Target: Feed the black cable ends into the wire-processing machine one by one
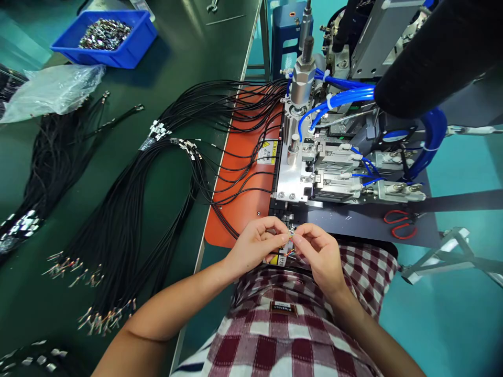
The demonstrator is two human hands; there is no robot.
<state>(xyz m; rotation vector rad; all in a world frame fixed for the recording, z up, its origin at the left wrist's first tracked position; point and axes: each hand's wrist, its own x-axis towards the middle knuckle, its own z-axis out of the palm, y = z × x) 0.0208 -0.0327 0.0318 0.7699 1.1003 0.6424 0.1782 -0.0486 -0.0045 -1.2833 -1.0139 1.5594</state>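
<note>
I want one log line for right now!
left hand: pinching wires | right hand: pinching wires | cables: across orange plate | scissors: on dark plate

Bright, fairly even light glints off the machine's metal plate (288, 183) and leaves soft shadow beside the blue bin (137, 50), while the bench (192, 57) darkens toward the lower left and wide-angle distortion stretches the edges.
</note>
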